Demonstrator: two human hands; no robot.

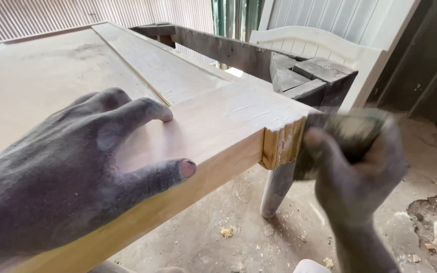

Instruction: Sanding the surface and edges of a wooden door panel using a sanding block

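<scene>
Left hand point(72, 172) spread flat, palm down, on the top face of a pale wooden door panel point(213, 121), fingers open and gripping nothing, thumb lying along the near edge. Right hand point(355, 172) — blurred — closed around a dark sanding block point(347, 136) pressed against the panel's end corner point(281, 144), where the end grain is chipped. Beyond that corner the panel overhangs open air above a dusty floor point(259, 237); a dark wooden bench point(304, 76) and a white headboard point(324, 43) stand close behind.
</scene>
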